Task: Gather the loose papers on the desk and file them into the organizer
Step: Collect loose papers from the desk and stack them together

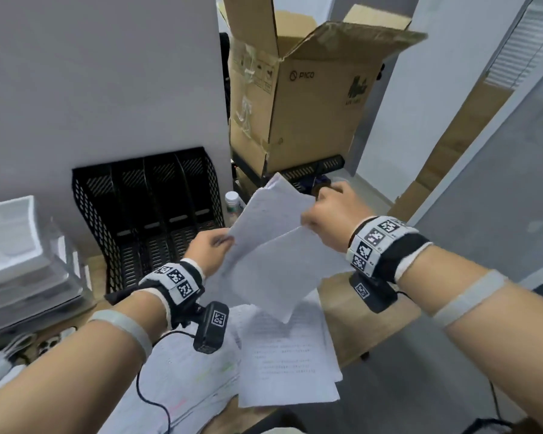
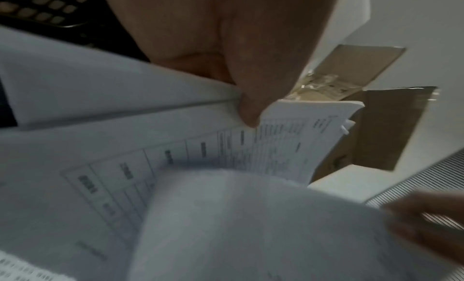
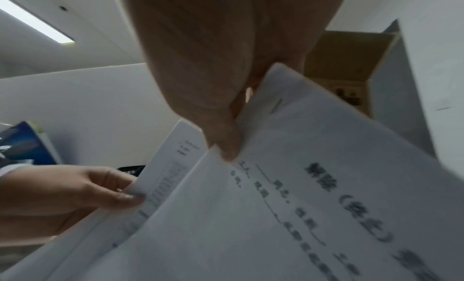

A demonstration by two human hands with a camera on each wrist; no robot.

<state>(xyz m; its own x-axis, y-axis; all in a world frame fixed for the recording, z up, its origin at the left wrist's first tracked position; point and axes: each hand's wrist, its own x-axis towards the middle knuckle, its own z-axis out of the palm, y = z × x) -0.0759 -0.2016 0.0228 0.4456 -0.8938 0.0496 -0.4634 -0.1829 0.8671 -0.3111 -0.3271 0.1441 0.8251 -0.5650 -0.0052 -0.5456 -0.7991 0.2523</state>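
Both hands hold white printed papers in the air above the desk. My left hand (image 1: 212, 250) pinches the edge of a thick sheaf (image 1: 270, 211) between thumb and fingers (image 2: 247, 110). My right hand (image 1: 329, 219) pinches a stapled document (image 1: 282, 270) that overlaps the sheaf; its thumb (image 3: 226, 144) presses the printed page (image 3: 326, 206). The black mesh organizer (image 1: 151, 211) with several upright slots stands against the wall, left of and beyond the hands. More loose papers (image 1: 282, 355) lie on the desk below.
An open cardboard box (image 1: 311, 98) stands behind the desk at the back right. White trays (image 1: 19, 255) are stacked at the left. A small white bottle (image 1: 232, 202) sits right of the organizer. The wooden desk (image 1: 358, 311) ends at the right, with floor beyond.
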